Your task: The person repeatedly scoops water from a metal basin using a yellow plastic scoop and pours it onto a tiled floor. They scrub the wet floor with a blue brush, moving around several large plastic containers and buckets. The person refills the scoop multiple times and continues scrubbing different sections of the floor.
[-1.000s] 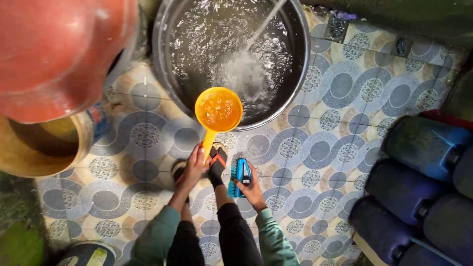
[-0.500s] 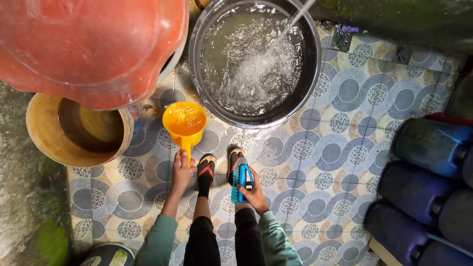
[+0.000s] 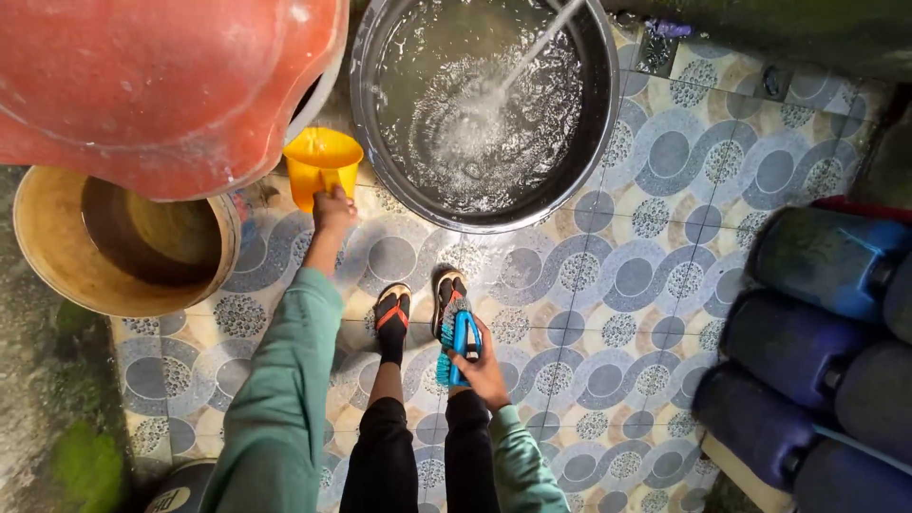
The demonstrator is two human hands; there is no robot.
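The left hand [image 3: 333,209] is gripping the yellow plastic scoop [image 3: 321,167] between the big metal water basin [image 3: 597,142] and tan tub [image 3: 47,275], the right hand [image 3: 483,369] clutching a blue scrub brush [image 3: 456,347] over the patterned tile floor [image 3: 665,237], so careful tipping seems needed.

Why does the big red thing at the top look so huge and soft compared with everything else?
Head view: the red container sits closest to the lens, so it looms and blurs slightly; the wide lens bends the edges. The water basin glints where the stream splashes; the blue jugs lie in dim shade.
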